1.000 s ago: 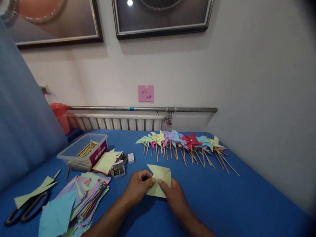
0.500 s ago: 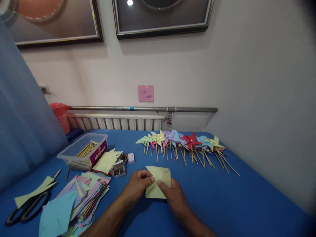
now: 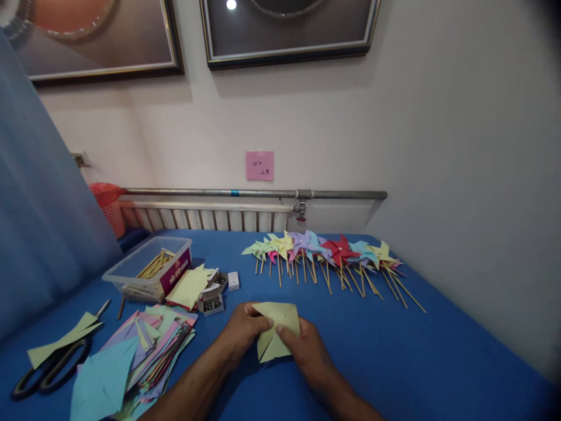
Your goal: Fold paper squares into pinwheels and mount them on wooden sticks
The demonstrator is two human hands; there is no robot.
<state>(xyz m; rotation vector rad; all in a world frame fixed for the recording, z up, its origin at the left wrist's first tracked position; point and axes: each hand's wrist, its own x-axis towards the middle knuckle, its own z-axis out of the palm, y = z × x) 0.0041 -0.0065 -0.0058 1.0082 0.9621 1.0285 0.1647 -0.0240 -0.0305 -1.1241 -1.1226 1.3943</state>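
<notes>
the slit yellow paper square (image 3: 284,316), with no clear long axis, hangs over the near part of the blue surface (image 3: 394,351) between the left hand (image 3: 245,328), pinching its left side, and the right hand (image 3: 310,349), pinching its right, neither being nearer.

The paper (image 3: 284,316) at lower centre was pale yellow-green, the table (image 3: 394,356) plain blue. Pinwheels (image 3: 340,249) right of centre showed green, yellow, lilac, light blue, red and pink. The stack (image 3: 144,351) at lower left mixed pink, lilac, green and light blue. The far-left curtain (image 3: 39,193) was blue, the mid-frame note (image 3: 260,166) pink.
</notes>
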